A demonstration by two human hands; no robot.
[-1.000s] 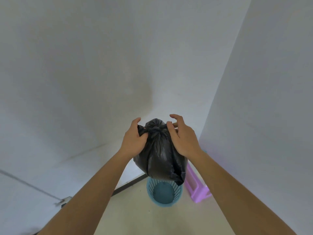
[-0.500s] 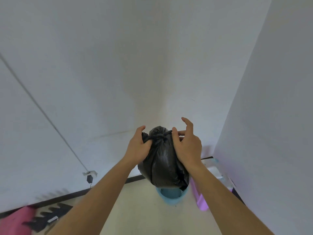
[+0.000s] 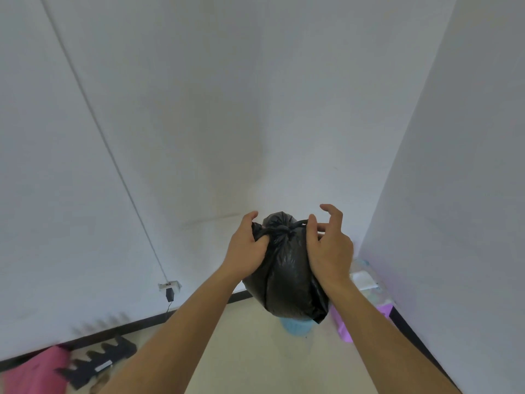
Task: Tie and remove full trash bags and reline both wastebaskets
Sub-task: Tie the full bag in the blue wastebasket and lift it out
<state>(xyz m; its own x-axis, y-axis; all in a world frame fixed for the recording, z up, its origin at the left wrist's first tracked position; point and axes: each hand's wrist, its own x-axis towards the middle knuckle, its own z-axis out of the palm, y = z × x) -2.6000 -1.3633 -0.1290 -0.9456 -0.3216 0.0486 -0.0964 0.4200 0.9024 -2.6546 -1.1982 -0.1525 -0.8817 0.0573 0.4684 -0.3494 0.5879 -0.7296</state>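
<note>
Knotted black trash bag [image 3: 287, 268] held clear above the blue wastebasket [image 3: 297, 327] — left hand [image 3: 247, 248] and right hand [image 3: 329, 251] clamped on its knot ends. Left to do, likely: setting aside, relining — second wastebasket unseen.

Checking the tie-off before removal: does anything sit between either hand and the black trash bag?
Nothing visible does. The left hand grips the black trash bag beside its knot, the right hand pinches the other side, and the bag hangs above the blue wastebasket.

black trash bag [image 3: 287, 268], full, knotted at top, held above blue wastebasket [image 3: 297, 327] on floor
</note>
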